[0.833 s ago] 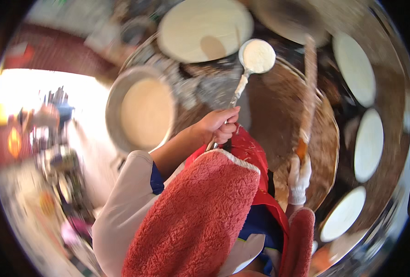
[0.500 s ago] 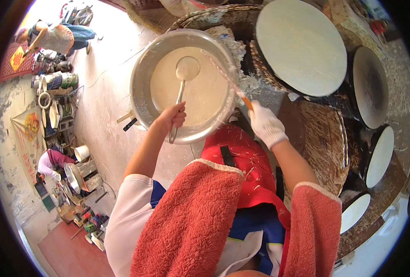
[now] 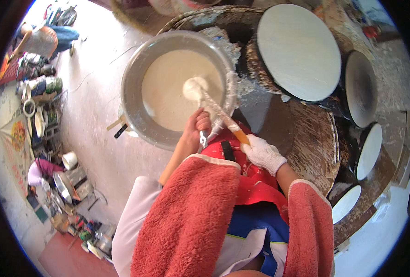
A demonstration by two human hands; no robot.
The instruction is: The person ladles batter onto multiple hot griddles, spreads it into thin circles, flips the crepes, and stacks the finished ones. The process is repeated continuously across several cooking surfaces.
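A big round metal pot (image 3: 132, 87) of cream-coloured batter (image 3: 168, 92) stands ahead of me. Bare and closed, my left hand (image 3: 197, 128) grips a metal ladle (image 3: 194, 89) by its handle, over the pot's near rim. The ladle's bowl is over the batter and looks pale with it. My right hand (image 3: 263, 155), in a white knit glove, is closed round the orange handle of a long flat spatula (image 3: 225, 119). Its batter-smeared blade slants across the near right rim, its tip at the ladle's bowl. I cannot tell whether the two touch.
A round griddle covered in white batter (image 3: 299, 53) lies right of the pot. Beyond it are a dark bare griddle (image 3: 361, 90) and two smaller white-covered ones (image 3: 370, 151). One person (image 3: 43, 40) stands far left; another (image 3: 41, 171) bends over a basin.
The ladle has come down and right toward me with my left hand. My right hand has lowered, bringing the spatula blade to the ladle's bowl. The view has shifted slightly.
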